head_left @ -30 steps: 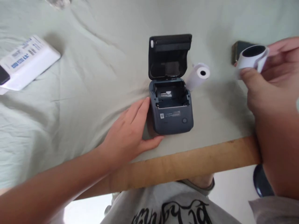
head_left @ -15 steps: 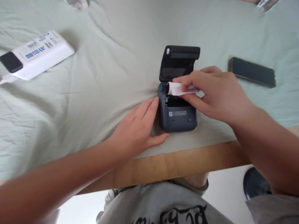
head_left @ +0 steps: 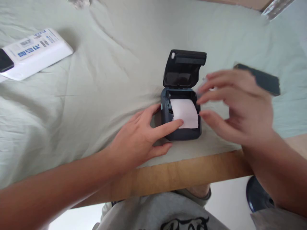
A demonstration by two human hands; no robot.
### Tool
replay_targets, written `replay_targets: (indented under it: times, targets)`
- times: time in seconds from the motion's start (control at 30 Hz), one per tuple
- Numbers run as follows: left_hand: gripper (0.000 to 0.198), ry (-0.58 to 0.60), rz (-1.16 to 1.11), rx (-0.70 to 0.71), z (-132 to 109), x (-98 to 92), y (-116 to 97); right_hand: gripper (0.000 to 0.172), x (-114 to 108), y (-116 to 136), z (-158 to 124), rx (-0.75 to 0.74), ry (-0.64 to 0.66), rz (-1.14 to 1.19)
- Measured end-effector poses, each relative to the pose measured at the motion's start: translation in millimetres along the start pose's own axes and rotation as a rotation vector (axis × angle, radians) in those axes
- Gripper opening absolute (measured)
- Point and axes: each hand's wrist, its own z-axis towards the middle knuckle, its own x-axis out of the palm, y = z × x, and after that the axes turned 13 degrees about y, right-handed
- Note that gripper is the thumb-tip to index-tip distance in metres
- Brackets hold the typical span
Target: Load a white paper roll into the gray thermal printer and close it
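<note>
A small dark label printer stands on the cloth with its hinged lid raised. White paper from a roll lies in its compartment, the loose end over the front edge. My left hand rests at the printer's left side, fingers spread. Its index fingertip touches the paper, and the thumb lies near the front left corner. At the right of the printer, my right hand is blurred by motion, its fingers apart with nothing gripped between them. A small pale thing behind its fingertips is too unclear to name.
A dark flat box-shaped thing lies behind my right hand. A white labelled device with a black end is at the left. Clear plastic sits at the far right. A wooden table edge runs along the front.
My right hand has let go of the paper roll and moved right. The roll now sits inside the printer, its end drawn forward. My left index finger has moved onto the paper.
</note>
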Motion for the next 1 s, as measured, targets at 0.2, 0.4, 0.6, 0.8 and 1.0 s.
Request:
replay_targets:
  times: [0.2,0.4,0.6,0.8,1.0]
  targets:
    - [0.056,-0.003,-0.003,0.004,-1,-0.6,2,0.062,6,-22,15,0.155,-0.059,0.030]
    - [0.059,-0.048,0.025,0.040,-2,1.1,1,0.042,-3,14,-21,0.187,-0.116,-0.017]
    - [0.071,-0.034,-0.003,0.038,-6,-0.9,3,0.066,15,10,-36,0.072,0.094,0.027]
    - [0.081,-0.015,0.015,-0.034,-4,-1.6,2,0.054,20,4,-42,0.081,0.095,-0.092]
    - [0.073,-0.045,0.060,-0.011,-4,0.6,2,0.051,14,11,-38,0.084,0.091,-0.188]
